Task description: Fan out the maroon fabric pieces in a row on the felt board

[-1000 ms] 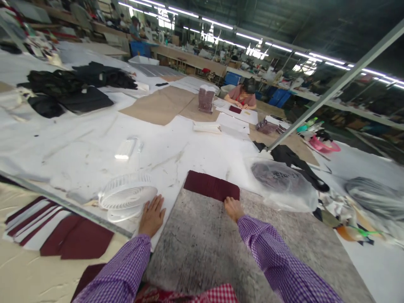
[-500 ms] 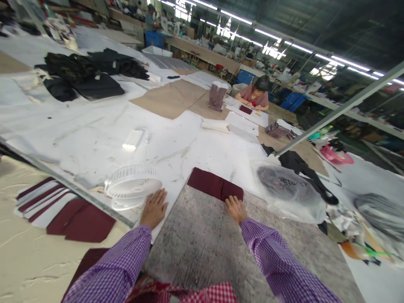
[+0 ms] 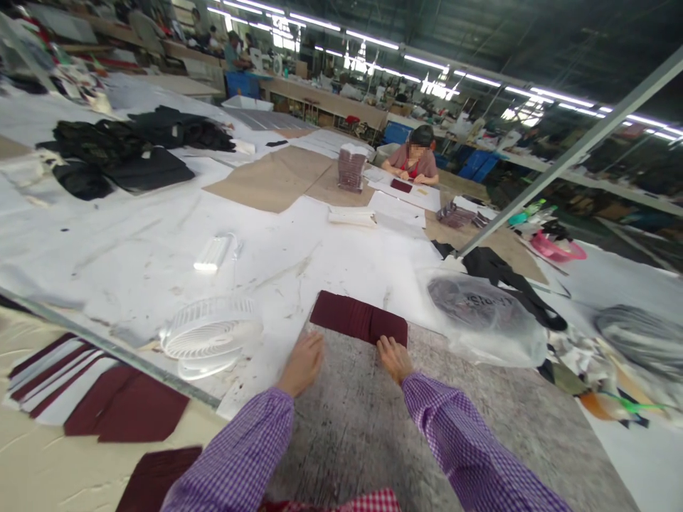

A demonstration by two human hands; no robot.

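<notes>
A: Saw what just ahead of the fingers?

B: Saw a dark maroon, flat, rectangular piece of fabric (image 3: 341, 315), just ahead of both sets of fingertips, on a grey, mottled, flat board (image 3: 363, 419).

A: Turned which way?

B: Ran crosswise to the reach, with a long axis stretching from ahead of the left fingertips to ahead of the right ones. Sloped slightly, with the right end nearer the body than the left.

A: Lay closer to which hand?

B: Lay closer to the right hand (image 3: 393, 359), with bent fingertips touching the near edge, toward the right end. Sat near the left hand (image 3: 302, 363) too, just beyond those fingertips, at the near left corner.

A: Held between any fingers?

B: Saw both hands narrow, with fingers drawn close together. Could not fairly tell a pinch from a light press at either hand, with the thumbs hard to make out.

A: Noticed anything to the sides?

B: Noticed a round, white plastic fan grille (image 3: 208, 341) left of the left fingers, and a clear plastic bag with dark contents (image 3: 480, 306) beyond the right fingers, off to the right.
</notes>
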